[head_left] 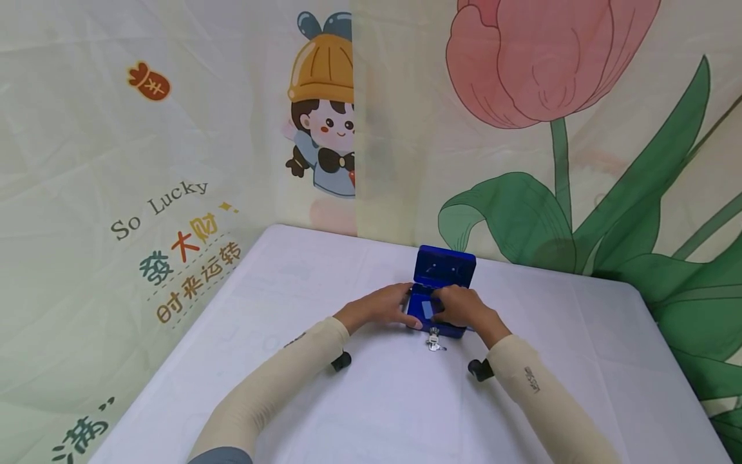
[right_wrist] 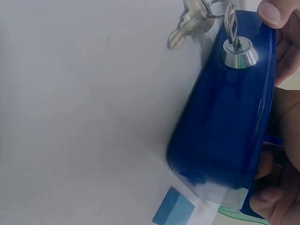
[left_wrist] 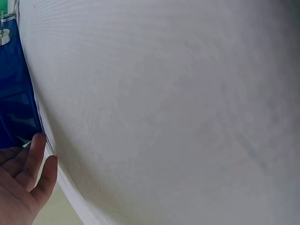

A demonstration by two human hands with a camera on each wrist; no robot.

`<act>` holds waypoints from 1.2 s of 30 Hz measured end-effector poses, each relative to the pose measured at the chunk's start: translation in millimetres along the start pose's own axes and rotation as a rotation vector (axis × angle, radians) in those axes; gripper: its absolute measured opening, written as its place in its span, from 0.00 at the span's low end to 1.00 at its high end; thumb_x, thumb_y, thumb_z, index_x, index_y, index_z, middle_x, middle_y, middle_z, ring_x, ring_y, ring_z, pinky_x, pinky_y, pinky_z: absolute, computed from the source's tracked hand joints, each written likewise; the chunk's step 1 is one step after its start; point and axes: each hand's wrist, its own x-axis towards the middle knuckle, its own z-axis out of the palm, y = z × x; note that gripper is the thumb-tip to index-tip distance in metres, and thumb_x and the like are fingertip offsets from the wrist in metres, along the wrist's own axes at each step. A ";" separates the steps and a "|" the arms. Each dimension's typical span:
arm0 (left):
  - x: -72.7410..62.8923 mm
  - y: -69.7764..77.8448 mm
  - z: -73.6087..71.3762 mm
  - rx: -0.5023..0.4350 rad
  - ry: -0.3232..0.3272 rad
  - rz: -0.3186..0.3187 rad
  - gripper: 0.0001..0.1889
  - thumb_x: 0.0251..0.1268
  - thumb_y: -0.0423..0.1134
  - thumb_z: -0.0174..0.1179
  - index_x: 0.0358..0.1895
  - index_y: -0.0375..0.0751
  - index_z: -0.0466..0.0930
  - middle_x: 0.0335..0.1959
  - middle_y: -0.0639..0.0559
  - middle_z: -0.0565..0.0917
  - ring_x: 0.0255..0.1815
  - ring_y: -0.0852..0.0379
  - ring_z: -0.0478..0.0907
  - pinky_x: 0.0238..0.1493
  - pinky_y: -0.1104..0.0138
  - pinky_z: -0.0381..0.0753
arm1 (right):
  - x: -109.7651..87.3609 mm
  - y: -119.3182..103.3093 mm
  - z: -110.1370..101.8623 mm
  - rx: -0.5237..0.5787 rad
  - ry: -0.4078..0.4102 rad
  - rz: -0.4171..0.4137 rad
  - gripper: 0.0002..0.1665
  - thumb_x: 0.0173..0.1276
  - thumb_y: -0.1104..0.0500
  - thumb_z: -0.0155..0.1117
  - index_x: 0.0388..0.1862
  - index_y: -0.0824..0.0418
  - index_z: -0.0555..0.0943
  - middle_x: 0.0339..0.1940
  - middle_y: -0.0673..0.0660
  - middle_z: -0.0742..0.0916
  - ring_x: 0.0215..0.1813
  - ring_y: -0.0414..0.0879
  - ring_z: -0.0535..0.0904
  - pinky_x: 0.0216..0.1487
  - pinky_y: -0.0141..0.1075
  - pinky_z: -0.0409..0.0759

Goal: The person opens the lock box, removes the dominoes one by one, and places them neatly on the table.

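Partly hidden | right hand (head_left: 462, 307) reaching into blue box (right_wrist: 220, 122) | grip unclear

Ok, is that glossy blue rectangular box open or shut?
Open: the glossy blue rectangular box has its blue lid raised at the back, with the right hand partly inside.

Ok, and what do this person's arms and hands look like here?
Both arms are in cream sleeves, each with dark lettering too small to read. Grey-blue fabric borders the left one. A small black device shows at each cuff. The left grip and right grip are bare hands.
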 end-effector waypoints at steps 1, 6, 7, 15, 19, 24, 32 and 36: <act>0.0 0.3 -0.3 0.004 0.000 -0.001 0.54 0.55 0.65 0.70 0.79 0.42 0.55 0.75 0.45 0.69 0.74 0.50 0.67 0.75 0.54 0.66 | 0.6 -0.3 0.2 0.007 -0.005 0.001 0.32 0.62 0.45 0.75 0.61 0.59 0.82 0.56 0.59 0.88 0.57 0.56 0.84 0.61 0.55 0.80; 1.1 0.2 -0.9 0.024 0.000 0.001 0.53 0.56 0.64 0.70 0.79 0.42 0.55 0.75 0.45 0.69 0.75 0.50 0.67 0.75 0.55 0.65 | 2.9 -2.7 1.4 0.050 -0.022 0.007 0.33 0.63 0.46 0.74 0.63 0.60 0.81 0.58 0.59 0.87 0.59 0.56 0.83 0.63 0.54 0.79; 1.1 0.2 -1.0 0.023 0.000 0.003 0.53 0.56 0.64 0.70 0.79 0.41 0.56 0.75 0.45 0.69 0.74 0.50 0.67 0.75 0.55 0.65 | 3.3 -3.5 1.8 0.057 -0.022 0.006 0.33 0.64 0.46 0.74 0.63 0.60 0.81 0.58 0.59 0.87 0.59 0.56 0.83 0.63 0.54 0.79; 0.7 0.7 -2.2 0.021 0.000 0.009 0.53 0.56 0.64 0.70 0.79 0.41 0.56 0.75 0.44 0.69 0.75 0.50 0.67 0.76 0.56 0.65 | 3.7 -10.2 3.3 0.097 -0.009 -0.017 0.28 0.65 0.50 0.73 0.61 0.59 0.81 0.57 0.59 0.87 0.60 0.57 0.83 0.64 0.54 0.78; -0.2 0.7 -2.0 0.023 -0.006 -0.007 0.55 0.55 0.65 0.69 0.79 0.40 0.54 0.76 0.44 0.67 0.76 0.49 0.65 0.76 0.56 0.64 | 4.7 -12.4 4.4 0.105 -0.010 -0.030 0.28 0.66 0.51 0.73 0.62 0.59 0.81 0.58 0.60 0.87 0.60 0.57 0.82 0.65 0.54 0.78; -0.6 1.0 -1.9 0.032 -0.008 -0.016 0.56 0.55 0.66 0.69 0.80 0.39 0.53 0.77 0.43 0.65 0.77 0.49 0.63 0.77 0.56 0.64 | 6.9 -13.5 6.0 0.114 -0.012 -0.040 0.28 0.67 0.51 0.72 0.63 0.58 0.81 0.60 0.59 0.86 0.62 0.57 0.81 0.66 0.54 0.77; -1.0 1.5 -2.9 0.032 -0.009 -0.019 0.56 0.55 0.66 0.69 0.80 0.40 0.53 0.77 0.43 0.66 0.76 0.49 0.65 0.76 0.56 0.64 | 11.0 -16.6 9.2 0.129 0.006 -0.030 0.26 0.66 0.51 0.73 0.60 0.58 0.81 0.57 0.58 0.87 0.59 0.55 0.83 0.64 0.53 0.79; -1.3 1.2 -2.3 0.035 -0.011 -0.028 0.56 0.55 0.66 0.69 0.79 0.38 0.53 0.77 0.42 0.65 0.77 0.48 0.64 0.77 0.56 0.64 | 11.7 -19.2 10.3 0.127 0.009 -0.017 0.26 0.66 0.50 0.73 0.59 0.59 0.81 0.55 0.57 0.88 0.56 0.54 0.84 0.63 0.51 0.80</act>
